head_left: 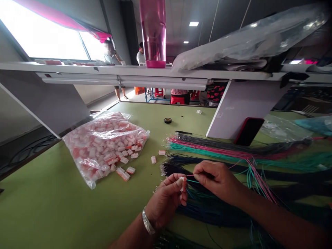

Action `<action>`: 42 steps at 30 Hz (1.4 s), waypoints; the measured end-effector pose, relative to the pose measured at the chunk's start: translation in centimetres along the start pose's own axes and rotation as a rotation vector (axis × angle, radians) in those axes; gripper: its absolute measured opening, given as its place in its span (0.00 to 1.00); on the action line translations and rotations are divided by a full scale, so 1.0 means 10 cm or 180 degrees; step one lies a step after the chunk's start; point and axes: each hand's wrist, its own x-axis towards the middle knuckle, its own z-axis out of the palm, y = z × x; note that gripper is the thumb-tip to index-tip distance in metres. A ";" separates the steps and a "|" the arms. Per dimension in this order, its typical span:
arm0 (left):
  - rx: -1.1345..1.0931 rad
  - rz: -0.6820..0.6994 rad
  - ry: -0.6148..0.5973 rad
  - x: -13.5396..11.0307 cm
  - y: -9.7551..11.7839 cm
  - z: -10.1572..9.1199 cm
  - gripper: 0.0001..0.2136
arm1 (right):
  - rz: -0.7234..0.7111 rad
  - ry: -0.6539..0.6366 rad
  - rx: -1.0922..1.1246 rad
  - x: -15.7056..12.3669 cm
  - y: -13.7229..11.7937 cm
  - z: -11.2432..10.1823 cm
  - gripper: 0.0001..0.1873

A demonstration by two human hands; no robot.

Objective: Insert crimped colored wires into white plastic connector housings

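The left hand (166, 204) pinches a small white-and-orange plastic connector housing (183, 184) between thumb and fingertips, a narrow grip that leaves little of the housing showing. The right hand (218, 177) holds a few thin teal and pink wires (192, 180) in an equally narrow grip, their ends reaching the housing. Whether they sit inside it is too small to tell. Both hands are over a green desk (52, 211), and a metal bangle (147, 221) circles the left wrist.

The housing looks light, hard and easy to drop, so its body seems the place to hold it. The wires look limp and will likely bend unless pinched close to their tips.

At 10 o'clock from the hands lies a clear plastic bag of housings (103, 148), with loose housings (153, 159) just beside it. Long bundles of coloured wire (233, 147) spread from 12 to 3 o'clock. A roll of black tape (167, 120) sits at 12 o'clock, and a phone (249, 131) leans against a white desk support (220, 114) at 1 o'clock. Farther off at 12 o'clock, a pink bottle (153, 31) stands on a white shelf (77, 68), and a person (110, 52) stands beyond it.
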 end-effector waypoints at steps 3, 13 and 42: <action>-0.0013 -0.0068 0.0021 -0.02 -0.02 0.01 0.10 | 0.0418 0.0068 0.0142 -0.06 -0.02 0.06 0.09; 0.0081 -0.0149 0.0027 -0.04 -0.04 0.04 0.08 | 0.0812 0.0243 0.0544 -0.11 0.01 0.20 0.09; 0.0456 0.0257 0.0189 -0.06 -0.13 0.11 0.09 | 0.0774 -0.0007 0.0498 -0.21 -0.01 0.26 0.08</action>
